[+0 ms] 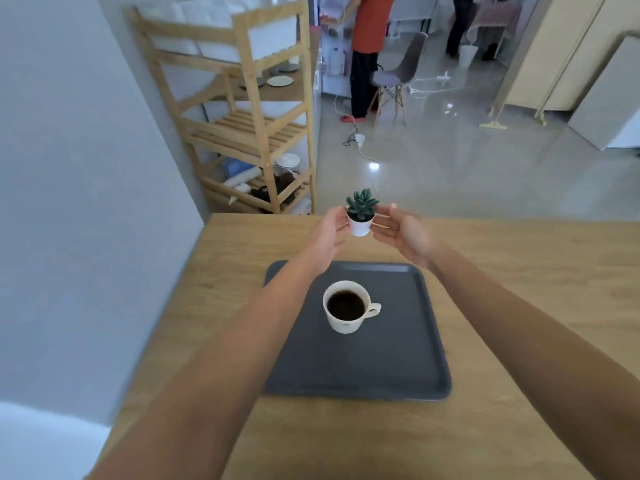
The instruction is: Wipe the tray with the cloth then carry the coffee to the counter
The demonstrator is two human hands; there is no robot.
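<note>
Dark grey rectangular tray [398, 341] bears the white ceramic cup of coffee [346, 306]; my left hand [327, 233] grips a small green succulent in a white pot [361, 218], and my right hand [405, 233] touches it with straight fingers.

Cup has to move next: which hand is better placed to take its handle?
Likely right. The cup has its handle pointing right; the right hand is open, the left hand grips the pot.
</note>
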